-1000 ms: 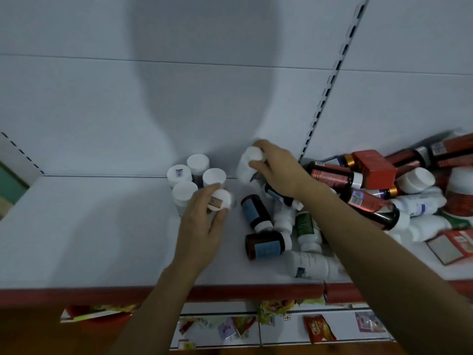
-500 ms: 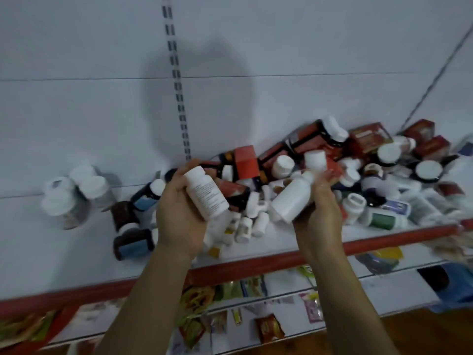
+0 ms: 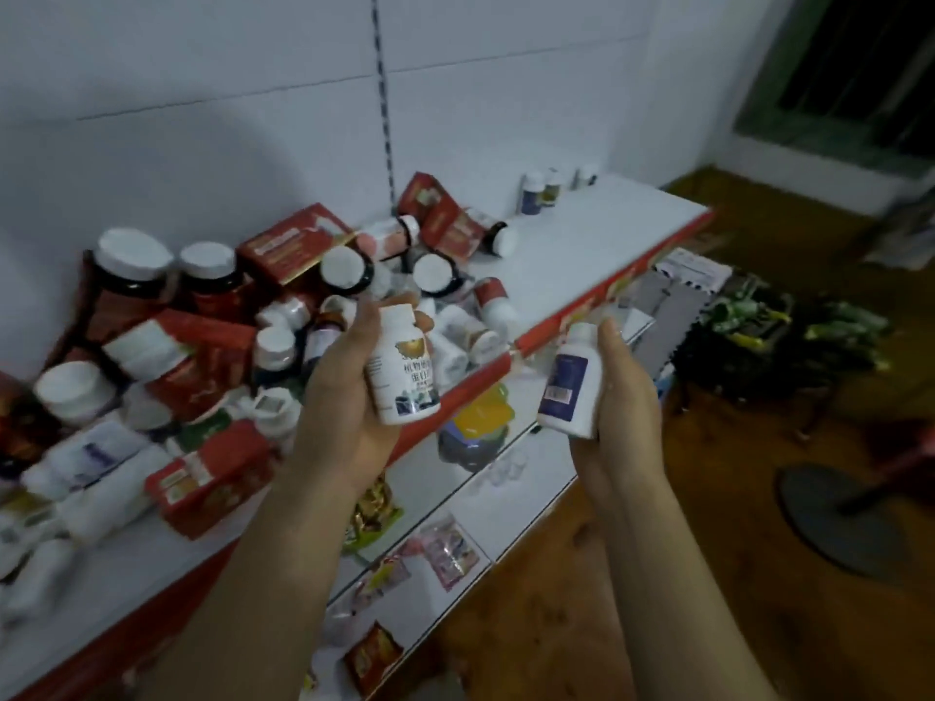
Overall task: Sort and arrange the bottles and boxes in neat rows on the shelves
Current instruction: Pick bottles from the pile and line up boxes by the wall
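We have swung right: left hand (image 3: 344,412) grips a gold-label bottle (image 3: 403,366), right hand (image 3: 623,397) a purple-label bottle (image 3: 570,382); the pile (image 3: 253,321) lies unsorted, only three upright bottles (image 3: 544,192) stand beyond.

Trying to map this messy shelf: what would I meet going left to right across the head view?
Big white-lidded jar → left hand holding a gold-label bottle → purple-label bottle in the right hand → round dark stand base on the floor.

Glossy white plastic bottles (image 3: 402,366); smooth white shelf (image 3: 582,235); wood floor (image 3: 708,498).
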